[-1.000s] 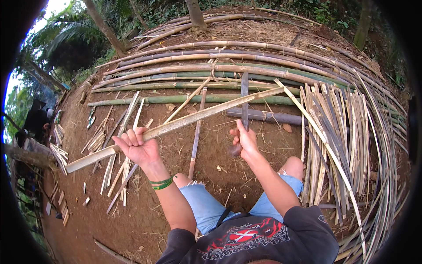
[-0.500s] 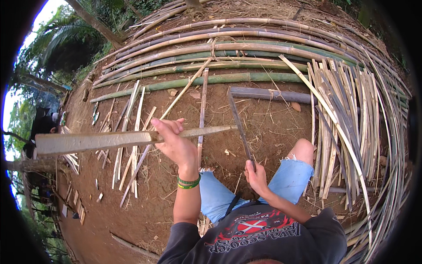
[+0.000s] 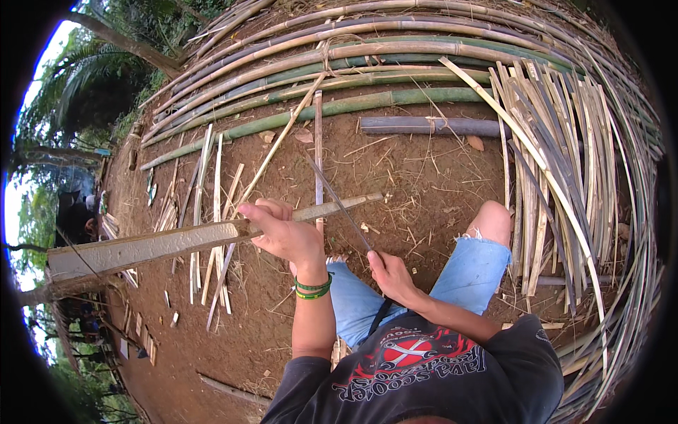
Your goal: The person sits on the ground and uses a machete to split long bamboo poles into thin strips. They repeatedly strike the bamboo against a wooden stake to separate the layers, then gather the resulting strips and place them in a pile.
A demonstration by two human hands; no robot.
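Observation:
My left hand is closed round a split bamboo strip, its pale inner face showing. The strip's wide end reaches far left and its narrow end lies to the right, past my knuckles. In my right hand, in front of my lap, is the handle of a long machete, whose dark thin blade slants up and to the left. The blade crosses the strip between my left hand and the narrow tip. Whether its edge touches the strip I cannot tell.
A pile of split bamboo slats lies at the right. Several long bamboo poles stretch across the back, with a short dark pole in front. Loose slats lie on the dirt at the left. Small chips surround my bare knee.
The machete has moved left along the strip, its blade tilting further left. The strip's wide end has dropped and its narrow end has risen slightly. A few chips show near the tip.

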